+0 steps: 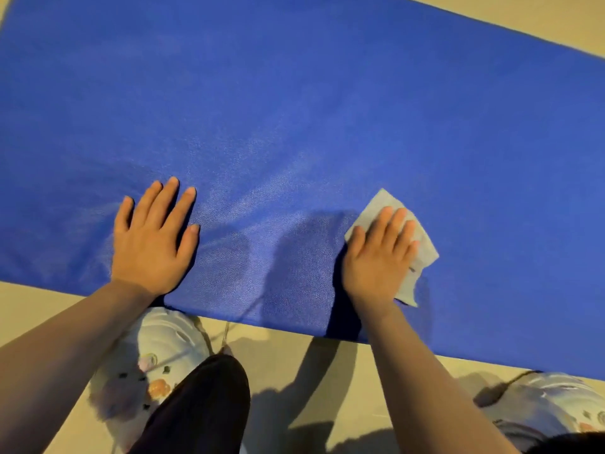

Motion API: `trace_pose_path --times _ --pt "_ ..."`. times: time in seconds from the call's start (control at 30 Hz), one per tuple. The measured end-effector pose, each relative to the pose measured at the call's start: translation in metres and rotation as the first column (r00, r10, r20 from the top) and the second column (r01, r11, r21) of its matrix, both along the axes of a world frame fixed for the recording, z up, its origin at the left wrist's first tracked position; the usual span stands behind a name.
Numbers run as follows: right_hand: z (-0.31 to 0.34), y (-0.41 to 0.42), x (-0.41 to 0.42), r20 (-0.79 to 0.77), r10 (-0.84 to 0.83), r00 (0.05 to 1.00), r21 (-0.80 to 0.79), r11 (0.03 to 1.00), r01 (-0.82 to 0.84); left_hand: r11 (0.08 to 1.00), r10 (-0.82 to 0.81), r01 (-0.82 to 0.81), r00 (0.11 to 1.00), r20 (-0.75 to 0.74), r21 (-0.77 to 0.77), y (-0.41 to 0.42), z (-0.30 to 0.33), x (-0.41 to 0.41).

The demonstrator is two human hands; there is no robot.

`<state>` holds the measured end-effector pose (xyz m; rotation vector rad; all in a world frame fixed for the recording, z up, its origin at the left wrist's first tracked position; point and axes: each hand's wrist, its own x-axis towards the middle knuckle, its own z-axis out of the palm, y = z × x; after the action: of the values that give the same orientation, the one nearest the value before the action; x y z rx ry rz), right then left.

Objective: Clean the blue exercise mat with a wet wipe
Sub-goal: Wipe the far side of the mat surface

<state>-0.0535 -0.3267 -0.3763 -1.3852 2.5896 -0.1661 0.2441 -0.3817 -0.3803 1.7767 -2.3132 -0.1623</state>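
Left hand point(152, 237) flat on the mat point(327, 109), palm down, near the mat's near edge and toward its left part; fingers point(170, 204) straight and slightly spread, thumb set off to the right, nothing gripped. Forearm running back over the near edge to the lower left corner of the view. Under that forearm, on the floor point(281, 365) just off the near edge, a pale shoe point(157, 355) with small coloured charms, toe touching or nearly touching the mat's edge; a dark trouser leg point(203, 404) over its heel side. Between the hands, bare blue surface with a faint sheen and soft shadows of both arms. Farther right, right hand point(379, 257) palm down on the wipe point(422, 253), pressing it against the mat, also close to the near edge; fingers straight, close together, only lightly fanned, not curled round the cloth. Wipe pale grey, flattened, corners showing beyond the fingertips at the top and past the little-finger side at the right and below. Right forearm crossing the near edge toward the bottom of the view. At the lower right corner, a second pale shoe point(550, 407), partly cut off, beside the mat's near edge. Mat spread flat on the beige floor, filling most of the view, far edge slanting down to the right.
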Motion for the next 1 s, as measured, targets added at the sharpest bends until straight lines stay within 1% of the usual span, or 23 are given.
trace_pose_path --times 0.13,0.23,0.37,0.43,0.5,0.6,0.67,0.7,0.73,0.77,0.8,0.83,0.87,0.9,0.93,0.97,1.0 --pt "0.000 -0.016 0.042 -0.019 0.219 0.976 -0.021 0.975 -0.219 1.000 0.005 -0.005 1.000 0.000 0.002 -0.001 0.001 0.000" --pt "0.000 -0.020 0.042 0.007 0.358 0.934 -0.029 0.933 -0.358 1.000 0.017 -0.018 1.000 0.006 0.023 0.000 0.002 -0.001" --pt "0.010 -0.017 0.016 0.148 0.486 0.861 0.081 0.862 -0.500 0.998 0.022 -0.023 1.000 0.011 0.052 0.000 0.005 -0.002" --pt "0.015 -0.019 0.006 0.159 0.538 0.828 0.161 0.813 -0.559 0.998 0.027 -0.027 1.000 0.004 0.056 0.000 0.006 -0.002" --pt "0.017 -0.020 0.002 0.200 0.564 0.802 0.228 0.769 -0.597 0.998 0.018 -0.018 1.000 -0.001 0.053 -0.001 0.006 -0.001" --pt "0.030 -0.029 -0.004 0.296 0.525 0.798 0.165 0.795 -0.584 0.998 0.016 -0.017 1.000 0.003 0.052 -0.001 0.006 -0.002" --pt "0.041 -0.039 -0.011 0.471 0.426 0.772 0.138 0.829 -0.542 0.998 0.022 -0.022 1.000 0.007 0.060 -0.002 0.007 -0.003" --pt "0.044 -0.044 -0.015 0.583 0.333 0.741 0.128 0.862 -0.490 0.998 0.023 -0.024 1.000 0.003 0.064 -0.002 0.007 -0.003" --pt "0.046 -0.048 -0.017 0.712 0.172 0.681 0.150 0.910 -0.387 0.997 0.022 -0.022 1.000 0.003 0.070 -0.003 0.006 -0.002" --pt "0.047 -0.049 -0.019 0.804 0.015 0.595 0.190 0.941 -0.280 0.997 0.018 -0.019 1.000 0.007 0.077 -0.004 0.006 -0.002" --pt "0.046 -0.050 -0.020 0.842 -0.049 0.537 0.191 0.958 -0.212 0.997 0.016 -0.017 1.000 0.012 0.082 -0.004 0.007 -0.002" --pt "0.046 -0.049 -0.018 0.847 -0.033 0.531 0.166 0.965 -0.204 0.996 0.016 -0.018 1.000 0.015 0.082 -0.004 0.007 -0.002" --pt "0.043 -0.048 -0.017 0.803 0.043 0.595 0.146 0.953 -0.266 0.997 0.016 -0.017 1.000 0.019 0.082 -0.004 0.007 -0.002" --pt "0.037 -0.046 -0.014 0.725 0.141 0.675 0.146 0.925 -0.350 0.997 0.015 -0.017 1.000 0.021 0.081 -0.003 0.007 -0.001" --pt "0.032 -0.043 -0.011 0.601 0.280 0.749 0.118 0.895 -0.429 0.996 0.018 -0.019 1.000 0.020 0.083 -0.003 0.007 -0.001" --pt "0.032 -0.039 -0.005 0.452 0.434 0.779 0.120 0.836 -0.535 0.996 0.020 -0.022 1.000 0.017 0.083 -0.002 0.007 0.000" --pt "0.031 -0.034 -0.001 0.393 0.461 0.796 0.122 0.831 -0.542 0.996 0.021 -0.022 1.000 0.014 0.083 -0.002 0.007 -0.001"
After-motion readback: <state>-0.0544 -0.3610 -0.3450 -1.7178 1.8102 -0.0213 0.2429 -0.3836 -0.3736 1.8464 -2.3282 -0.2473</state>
